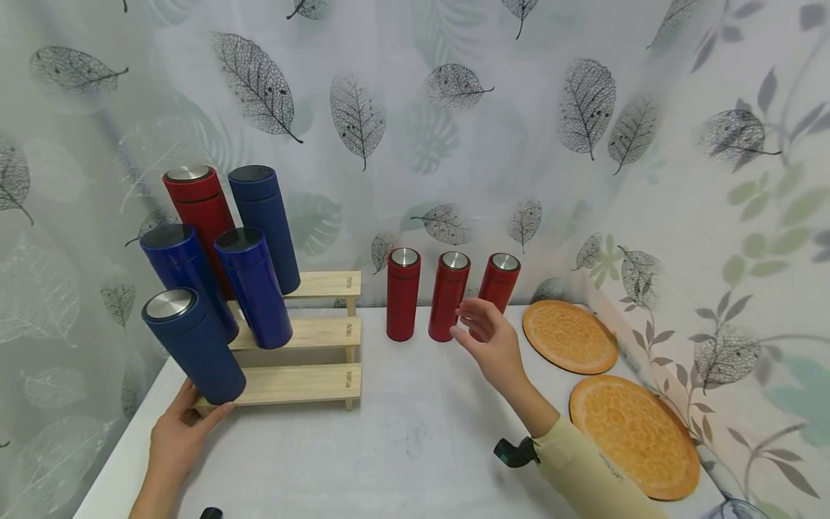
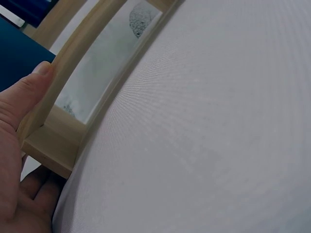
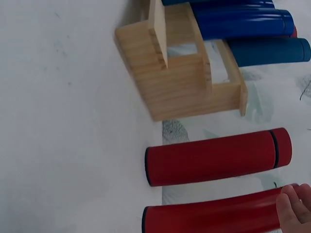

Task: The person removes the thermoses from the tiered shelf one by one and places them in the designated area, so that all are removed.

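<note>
My left hand grips the left end of a three-tier wooden rack; in the left wrist view the thumb lies along its front board. Just above that hand, a matte blue thermos flask with a steel lid stands on the lowest tier. Near three upright red thermos flasks, a left one, a middle one and a right one, my right hand is raised with fingers loosely bent. It partly covers the right flask. Whether its fingertips touch the middle flask I cannot tell.
On the upper tiers stand two glossy blue flasks, another matte blue flask and a red flask. Two round orange-brown mats lie along the right side of the white table. A leaf-patterned curtain hangs behind.
</note>
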The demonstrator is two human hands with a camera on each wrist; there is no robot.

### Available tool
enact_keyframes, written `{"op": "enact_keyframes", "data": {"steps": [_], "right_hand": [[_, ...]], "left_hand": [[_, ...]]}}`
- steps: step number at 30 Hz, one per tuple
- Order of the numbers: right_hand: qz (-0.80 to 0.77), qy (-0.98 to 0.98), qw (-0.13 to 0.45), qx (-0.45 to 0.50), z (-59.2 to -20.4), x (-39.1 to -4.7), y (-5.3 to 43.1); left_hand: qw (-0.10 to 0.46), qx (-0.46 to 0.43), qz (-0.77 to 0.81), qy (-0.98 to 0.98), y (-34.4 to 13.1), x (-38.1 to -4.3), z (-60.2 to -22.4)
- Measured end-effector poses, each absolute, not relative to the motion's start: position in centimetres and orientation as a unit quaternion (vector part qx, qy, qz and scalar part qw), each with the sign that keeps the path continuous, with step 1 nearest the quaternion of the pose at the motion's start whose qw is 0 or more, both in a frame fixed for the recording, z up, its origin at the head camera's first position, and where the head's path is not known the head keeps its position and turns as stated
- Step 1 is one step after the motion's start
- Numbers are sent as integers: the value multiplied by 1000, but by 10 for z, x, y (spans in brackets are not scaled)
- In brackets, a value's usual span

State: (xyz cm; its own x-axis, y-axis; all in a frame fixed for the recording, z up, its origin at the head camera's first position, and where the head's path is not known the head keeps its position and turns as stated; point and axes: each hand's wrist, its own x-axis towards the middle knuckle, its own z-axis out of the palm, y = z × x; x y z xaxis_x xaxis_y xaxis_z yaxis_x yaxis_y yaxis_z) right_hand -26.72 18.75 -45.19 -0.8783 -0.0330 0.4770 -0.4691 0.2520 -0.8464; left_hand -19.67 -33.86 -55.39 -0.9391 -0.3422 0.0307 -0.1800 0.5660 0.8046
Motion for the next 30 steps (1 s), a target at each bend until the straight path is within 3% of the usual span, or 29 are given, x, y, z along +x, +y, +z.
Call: {"op": "enact_keyframes", "data": {"steps": [30], "right_hand": [[584,-759,136,254,-426,-280,112]], "left_hand": [[82,148,-440,-882,-342,-199,-558]]}}
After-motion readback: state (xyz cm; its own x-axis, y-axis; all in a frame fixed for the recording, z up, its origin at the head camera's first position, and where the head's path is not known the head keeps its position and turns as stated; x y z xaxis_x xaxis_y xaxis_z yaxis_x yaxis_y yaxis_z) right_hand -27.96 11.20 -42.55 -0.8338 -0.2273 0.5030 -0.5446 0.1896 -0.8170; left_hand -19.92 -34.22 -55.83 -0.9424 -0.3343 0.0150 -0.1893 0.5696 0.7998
